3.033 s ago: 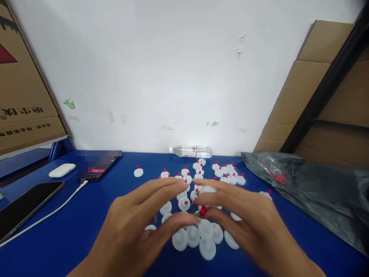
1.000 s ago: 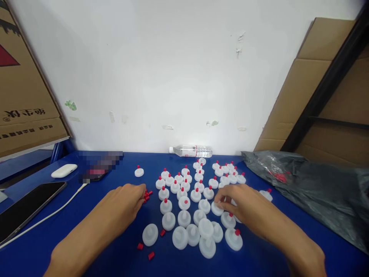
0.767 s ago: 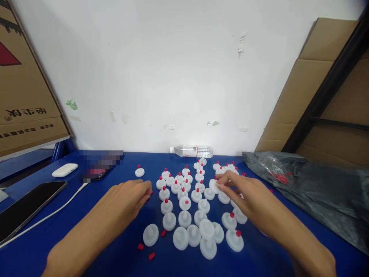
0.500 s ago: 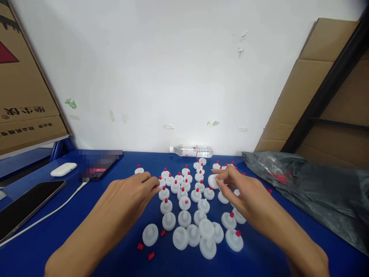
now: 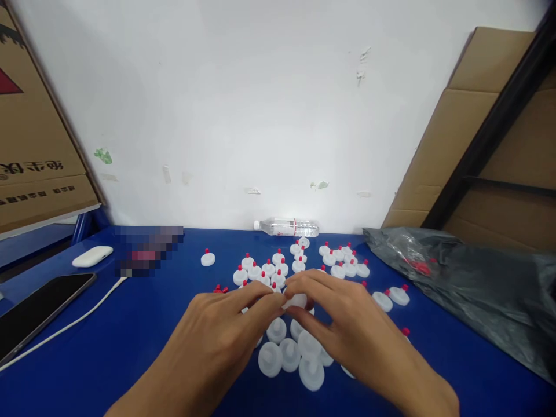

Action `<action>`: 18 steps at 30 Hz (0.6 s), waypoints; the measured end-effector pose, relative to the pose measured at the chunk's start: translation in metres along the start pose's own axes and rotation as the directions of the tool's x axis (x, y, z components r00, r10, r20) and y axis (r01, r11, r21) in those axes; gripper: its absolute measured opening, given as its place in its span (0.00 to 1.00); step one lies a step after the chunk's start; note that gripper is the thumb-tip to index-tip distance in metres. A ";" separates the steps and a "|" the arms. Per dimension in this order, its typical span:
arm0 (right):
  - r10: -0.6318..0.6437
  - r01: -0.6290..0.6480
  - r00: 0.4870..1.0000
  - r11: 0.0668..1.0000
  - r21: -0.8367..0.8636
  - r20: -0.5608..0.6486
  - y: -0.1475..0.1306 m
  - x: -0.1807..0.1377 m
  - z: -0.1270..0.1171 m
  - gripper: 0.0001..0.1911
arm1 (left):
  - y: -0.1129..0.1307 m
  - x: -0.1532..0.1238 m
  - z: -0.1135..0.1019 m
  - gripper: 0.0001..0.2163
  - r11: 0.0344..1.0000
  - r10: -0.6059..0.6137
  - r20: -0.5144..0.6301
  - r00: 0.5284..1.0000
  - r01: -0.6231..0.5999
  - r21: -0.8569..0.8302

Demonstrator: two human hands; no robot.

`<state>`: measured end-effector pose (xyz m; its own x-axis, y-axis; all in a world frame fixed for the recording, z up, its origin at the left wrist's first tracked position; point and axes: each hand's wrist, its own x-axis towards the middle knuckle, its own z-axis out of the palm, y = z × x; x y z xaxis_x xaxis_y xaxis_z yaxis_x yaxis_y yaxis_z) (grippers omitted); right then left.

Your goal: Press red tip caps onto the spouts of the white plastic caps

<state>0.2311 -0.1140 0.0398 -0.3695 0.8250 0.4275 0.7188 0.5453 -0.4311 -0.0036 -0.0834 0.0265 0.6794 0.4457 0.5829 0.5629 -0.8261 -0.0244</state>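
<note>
On the blue desk (image 5: 130,347), nearer me than the water bottle (image 5: 286,227), my right hand (image 5: 351,333) pinched a white cap (image 5: 297,300); my left hand (image 5: 217,333) touched it, grip pressed together, above loose caps (image 5: 286,353).

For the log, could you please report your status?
Right hand pinches white round plastic cap; left hand touching it. Loose caps crowd blue table underneath.

I read left hand (image 5: 217,327) palm down, forearm entering lower left | right hand (image 5: 351,330) palm down, forearm entering lower right | both sets of fingertips (image 5: 264,292) pinched, meeting mid-frame.
</note>
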 end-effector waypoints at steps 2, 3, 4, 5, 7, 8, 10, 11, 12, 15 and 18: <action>-0.006 0.006 1.000 1.000 0.000 -0.016 -0.003 0.001 0.003 0.06 | 0.002 0.003 -0.002 0.19 0.998 0.039 -0.005 0.999 -0.039 -0.049; -0.007 0.007 1.000 1.000 0.002 -0.028 -0.004 0.001 0.004 0.06 | 0.002 0.004 -0.003 0.18 0.997 0.049 -0.002 0.999 -0.049 -0.066; -0.009 0.009 0.999 1.000 0.005 -0.034 -0.005 0.001 0.004 0.07 | 0.003 0.005 -0.004 0.18 0.996 0.051 0.001 0.999 -0.051 -0.073; -0.010 0.010 0.999 1.000 0.006 -0.037 -0.005 0.001 0.004 0.07 | 0.003 0.005 -0.004 0.18 0.996 0.050 0.001 0.999 -0.050 -0.074; -0.008 0.009 0.999 1.000 0.002 -0.048 -0.005 0.001 0.005 0.08 | 0.005 0.007 -0.004 0.19 0.997 0.045 -0.004 0.999 -0.045 -0.070; -0.006 0.006 0.999 1.000 -0.002 -0.051 -0.005 0.001 0.005 0.09 | 0.005 0.007 -0.004 0.19 0.997 0.040 -0.011 0.999 -0.041 -0.068; -0.018 0.017 0.998 1.000 -0.007 -0.052 -0.005 0.001 0.006 0.11 | 0.006 0.007 -0.003 0.18 0.997 0.035 -0.040 0.999 -0.038 -0.064; -0.033 0.033 0.998 0.999 -0.006 -0.047 -0.005 0.001 0.007 0.14 | 0.006 0.007 -0.003 0.17 0.998 0.032 -0.061 0.998 -0.036 -0.060; -0.051 0.051 0.998 0.999 -0.004 -0.038 -0.004 0.001 0.007 0.19 | 0.005 0.007 -0.002 0.16 0.998 0.026 -0.082 0.996 -0.031 -0.056; -0.092 0.092 0.995 0.996 0.000 -0.031 -0.003 0.001 0.007 0.29 | 0.004 0.006 0.000 0.14 0.999 0.000 -0.132 0.991 -0.005 -0.042; -0.100 0.098 0.992 0.995 -0.031 -0.079 -0.002 0.000 0.005 0.28 | 0.003 0.007 0.000 0.13 0.999 -0.008 -0.163 0.987 0.001 -0.043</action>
<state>0.2268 -0.1150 0.0368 -0.3921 0.7518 0.5302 0.6967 0.6190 -0.3625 0.0023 -0.0829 0.0307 0.5890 0.3904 0.7076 0.5429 -0.8397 0.0115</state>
